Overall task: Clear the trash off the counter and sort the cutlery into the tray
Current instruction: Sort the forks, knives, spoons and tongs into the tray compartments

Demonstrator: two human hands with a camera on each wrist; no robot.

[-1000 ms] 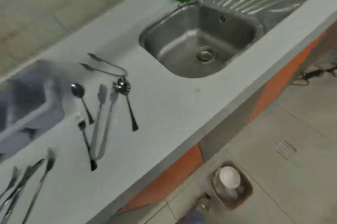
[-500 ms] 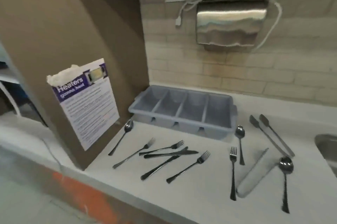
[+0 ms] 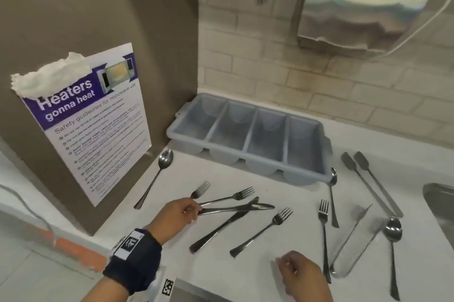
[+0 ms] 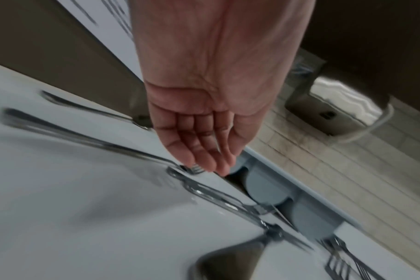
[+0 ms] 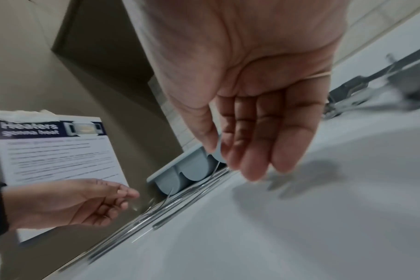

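Note:
A grey four-compartment tray (image 3: 305, 175) stands empty against the back wall. On the white counter in front of it lie a spoon (image 3: 165, 161), several forks (image 3: 242, 196) and two crossed knives (image 3: 235, 208). Further right lie another fork (image 3: 323, 228), two spoons (image 3: 393, 230) and tongs (image 3: 353, 240). My left hand (image 3: 194, 211) hovers at the handles of a fork and a knife. Its fingers (image 4: 204, 151) are straight and hold nothing. My right hand (image 3: 292, 269) hangs low near the counter's front edge, fingers (image 5: 252, 151) relaxed and empty.
A brown cabinet side with a microwave poster (image 3: 98, 129) walls off the left. A steel sink rim (image 3: 439, 206) shows at the right edge. A steel paper towel dispenser (image 3: 368, 2) hangs on the tiled wall. Two long flat utensils (image 3: 368, 179) lie right of the tray.
The head view swung from the sink and floor to the tray and cutlery. Both hands came into view, the left one reaching the fork and knife handles.

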